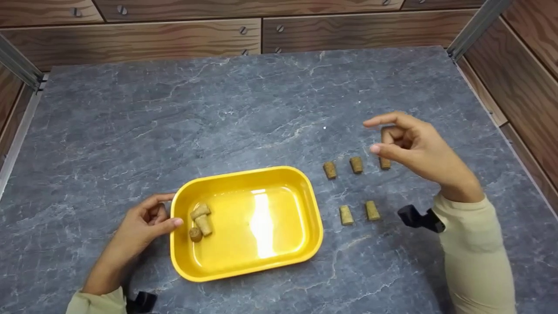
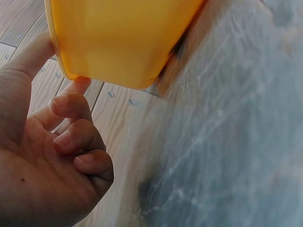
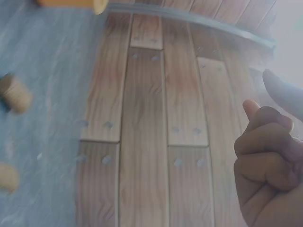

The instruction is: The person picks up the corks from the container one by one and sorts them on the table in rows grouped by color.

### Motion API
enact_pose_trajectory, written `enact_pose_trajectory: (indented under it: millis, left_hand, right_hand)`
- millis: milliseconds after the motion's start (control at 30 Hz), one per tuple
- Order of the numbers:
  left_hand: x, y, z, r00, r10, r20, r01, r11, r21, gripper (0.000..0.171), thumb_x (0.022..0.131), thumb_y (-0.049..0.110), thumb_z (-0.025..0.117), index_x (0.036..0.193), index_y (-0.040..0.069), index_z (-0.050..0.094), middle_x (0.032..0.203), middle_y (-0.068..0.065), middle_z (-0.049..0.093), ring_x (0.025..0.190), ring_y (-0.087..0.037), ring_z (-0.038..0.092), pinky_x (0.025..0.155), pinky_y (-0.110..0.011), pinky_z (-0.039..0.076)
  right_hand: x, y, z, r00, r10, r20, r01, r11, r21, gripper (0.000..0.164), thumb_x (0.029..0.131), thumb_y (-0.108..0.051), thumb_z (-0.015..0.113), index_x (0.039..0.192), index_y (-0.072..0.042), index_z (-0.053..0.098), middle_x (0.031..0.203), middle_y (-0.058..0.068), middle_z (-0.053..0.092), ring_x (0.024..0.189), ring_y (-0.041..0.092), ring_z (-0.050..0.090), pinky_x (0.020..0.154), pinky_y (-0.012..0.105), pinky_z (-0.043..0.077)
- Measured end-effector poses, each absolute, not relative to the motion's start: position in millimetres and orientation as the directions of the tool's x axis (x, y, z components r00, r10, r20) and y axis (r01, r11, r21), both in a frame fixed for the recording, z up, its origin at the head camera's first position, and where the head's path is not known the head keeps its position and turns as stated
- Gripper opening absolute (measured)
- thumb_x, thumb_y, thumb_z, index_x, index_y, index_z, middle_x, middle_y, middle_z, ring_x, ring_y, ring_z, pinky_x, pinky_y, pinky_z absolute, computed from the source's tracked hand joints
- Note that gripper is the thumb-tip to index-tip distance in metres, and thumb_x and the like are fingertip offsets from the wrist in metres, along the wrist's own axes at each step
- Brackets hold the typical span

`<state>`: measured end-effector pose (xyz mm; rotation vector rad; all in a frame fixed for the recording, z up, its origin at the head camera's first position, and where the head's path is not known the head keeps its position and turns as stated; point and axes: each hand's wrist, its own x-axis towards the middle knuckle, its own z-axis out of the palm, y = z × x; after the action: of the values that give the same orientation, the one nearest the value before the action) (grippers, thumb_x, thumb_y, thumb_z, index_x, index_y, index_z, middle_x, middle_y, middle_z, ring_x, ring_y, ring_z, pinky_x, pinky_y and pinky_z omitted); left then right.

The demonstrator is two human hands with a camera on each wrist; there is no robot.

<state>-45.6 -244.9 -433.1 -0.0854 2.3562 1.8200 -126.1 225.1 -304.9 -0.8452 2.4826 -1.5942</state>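
Note:
A yellow plastic tray (image 1: pixel 244 268) stands on the table, with several tapered corks (image 1: pixel 203 225) gathered at its left end. My left hand (image 1: pixel 141 226) grips that end, thumb at the rim and index finger against the outside wall; its other fingers curl beneath in the left wrist view. To the tray's right, a back row of darker corks includes one cork (image 1: pixel 356 165) standing apart; two paler corks, one being the near cork (image 1: pixel 346 215), lie in front. Over the back row's right end hovers my right hand (image 1: pixel 414 146), thumb and index finger apart with nothing between them. It partly hides the rightmost dark cork (image 1: pixel 385 163).
The grey marbled table (image 1: pixel 174 122) runs back to a wood-patterned wall (image 1: pixel 152 41). A similar side wall (image 1: pixel 518 74) rises at the right, with metal posts at the back corners. Black wrist mounts sit by both sleeves.

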Motion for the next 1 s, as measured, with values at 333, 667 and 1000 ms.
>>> enact_pose_trajectory:
  millis: [333, 667, 1000]
  left_hand:
    - [-46, -245, -434, -0.980, 0.066, -0.187, -0.165, 0.258, 0.952, 0.042, 0.081, -0.001, 0.073, 0.121, -0.003, 0.060, 0.065, 0.005, 0.040, 0.059, -0.005, 0.038, 0.056, -0.019, 0.034]
    - [-45, -246, -434, -0.982, 0.062, -0.178, -0.158, 0.251, 0.955, 0.042, 0.081, -0.002, 0.073, 0.121, -0.003, 0.060, 0.065, 0.005, 0.040, 0.058, -0.004, 0.037, 0.054, -0.018, 0.034]
    - [-45, -247, -433, -0.983, 0.081, -0.163, -0.137, 0.255, 0.957, 0.042, 0.082, -0.002, 0.072, 0.121, -0.003, 0.060, 0.064, 0.005, 0.039, 0.057, -0.004, 0.036, 0.053, -0.020, 0.034]
  right_hand:
    - [-124, 171, -286, -0.732, -0.634, 0.249, -0.526, 0.294, -0.798, 0.039, 0.086, 0.006, 0.065, 0.124, -0.002, 0.058, 0.064, -0.001, 0.050, 0.047, 0.005, 0.038, 0.040, 0.020, 0.034]
    - [-129, 104, -300, -0.609, -0.780, 0.141, -0.533, 0.272, -0.801, 0.035, 0.090, -0.011, 0.067, 0.123, -0.004, 0.058, 0.066, 0.000, 0.042, 0.057, 0.006, 0.032, 0.054, 0.018, 0.031]
    - [-133, 48, -316, -0.536, -0.843, 0.040, -0.486, 0.270, -0.831, 0.035, 0.092, -0.015, 0.065, 0.124, -0.005, 0.058, 0.068, -0.004, 0.042, 0.058, 0.006, 0.033, 0.057, 0.017, 0.032]
